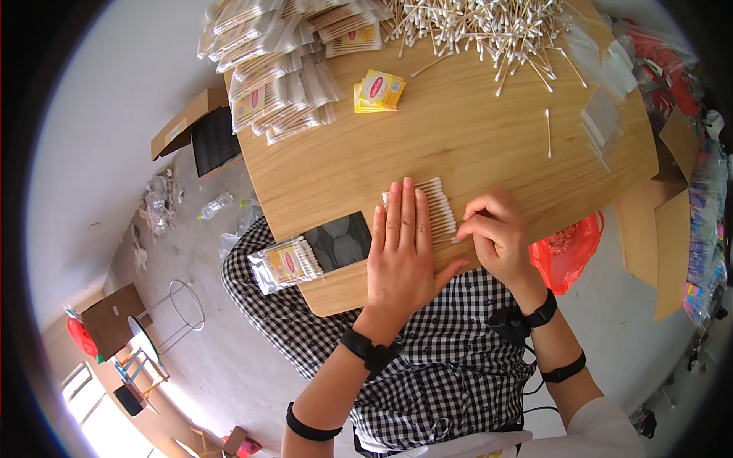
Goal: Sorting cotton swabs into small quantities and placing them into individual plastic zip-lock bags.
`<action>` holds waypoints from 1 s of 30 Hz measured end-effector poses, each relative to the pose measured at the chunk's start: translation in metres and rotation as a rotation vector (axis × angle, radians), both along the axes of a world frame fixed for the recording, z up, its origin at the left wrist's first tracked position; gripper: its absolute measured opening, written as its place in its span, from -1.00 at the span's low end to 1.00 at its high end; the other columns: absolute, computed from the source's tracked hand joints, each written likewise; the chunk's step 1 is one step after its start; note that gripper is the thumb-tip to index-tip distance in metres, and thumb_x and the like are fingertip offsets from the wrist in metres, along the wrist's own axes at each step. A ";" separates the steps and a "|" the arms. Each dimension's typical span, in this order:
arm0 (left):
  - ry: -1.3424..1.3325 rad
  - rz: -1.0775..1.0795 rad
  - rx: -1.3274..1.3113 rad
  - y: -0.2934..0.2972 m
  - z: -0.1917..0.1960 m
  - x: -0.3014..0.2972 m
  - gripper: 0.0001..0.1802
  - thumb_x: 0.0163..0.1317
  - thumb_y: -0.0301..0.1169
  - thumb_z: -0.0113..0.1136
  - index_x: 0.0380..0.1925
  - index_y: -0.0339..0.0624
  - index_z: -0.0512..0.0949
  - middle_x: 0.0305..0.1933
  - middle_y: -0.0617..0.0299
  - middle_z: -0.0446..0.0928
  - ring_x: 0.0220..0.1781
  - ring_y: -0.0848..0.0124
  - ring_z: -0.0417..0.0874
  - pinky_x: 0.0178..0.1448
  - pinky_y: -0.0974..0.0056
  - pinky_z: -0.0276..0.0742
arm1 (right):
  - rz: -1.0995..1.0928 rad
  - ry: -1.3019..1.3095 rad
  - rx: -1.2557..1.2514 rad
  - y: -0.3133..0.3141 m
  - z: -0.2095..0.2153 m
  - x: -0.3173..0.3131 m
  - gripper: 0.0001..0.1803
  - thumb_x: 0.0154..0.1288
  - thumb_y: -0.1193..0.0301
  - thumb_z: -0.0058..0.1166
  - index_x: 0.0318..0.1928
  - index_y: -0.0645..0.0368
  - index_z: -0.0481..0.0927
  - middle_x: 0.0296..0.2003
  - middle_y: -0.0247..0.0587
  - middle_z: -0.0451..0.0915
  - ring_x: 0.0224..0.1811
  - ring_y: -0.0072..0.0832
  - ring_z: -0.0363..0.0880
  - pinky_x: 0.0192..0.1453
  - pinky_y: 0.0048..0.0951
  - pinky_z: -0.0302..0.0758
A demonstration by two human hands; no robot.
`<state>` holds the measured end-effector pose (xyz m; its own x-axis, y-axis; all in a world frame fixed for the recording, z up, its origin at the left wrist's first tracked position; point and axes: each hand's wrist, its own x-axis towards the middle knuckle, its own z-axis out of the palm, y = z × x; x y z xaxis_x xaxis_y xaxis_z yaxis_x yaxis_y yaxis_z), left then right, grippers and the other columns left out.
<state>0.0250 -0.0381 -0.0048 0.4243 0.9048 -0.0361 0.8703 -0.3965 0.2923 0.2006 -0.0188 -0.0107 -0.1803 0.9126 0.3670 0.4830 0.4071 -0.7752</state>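
On the wooden table (pixel 321 168) near its front edge lies a row of cotton swabs (pixel 438 210), set side by side. My left hand (pixel 402 244) rests flat over the row's left part, fingers stretched out together and thumb apart. At the row's lower right end, my right hand (pixel 495 233) has its fingers curled, thumb and forefinger pinched by a white swab tip; whether they grip a swab is hard to make out. Left of my left hand are a dark flat pad (pixel 337 243) and a clear bag of swabs with a yellow card (pixel 286 264).
Packed swab bags (pixel 275 84) are piled at the far left, beside yellow cards (pixel 379 91). Loose swabs (pixel 489 30) heap at the far edge. A single swab (pixel 548 133) and clear empty bags (pixel 601 118) lie right. A red plastic bag (pixel 569 252) hangs below the table's right edge.
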 end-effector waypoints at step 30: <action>-0.043 0.005 0.010 0.001 0.001 0.000 0.17 0.13 0.29 0.09 0.37 -0.59 0.06 0.51 -0.27 -0.02 0.58 -0.08 -0.07 0.57 -0.09 -0.11 | -0.076 0.019 -0.030 -0.002 -0.001 -0.003 -0.78 0.01 0.75 0.04 -0.52 0.14 0.61 -0.39 -0.27 0.47 -0.32 -0.35 0.46 -0.29 -0.41 0.40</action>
<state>0.0254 -0.0372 -0.0035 0.4207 0.9071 -0.0088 0.8589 -0.3952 0.3256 0.1980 -0.0204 -0.0113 -0.1035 0.9340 0.3419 0.4969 0.3463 -0.7957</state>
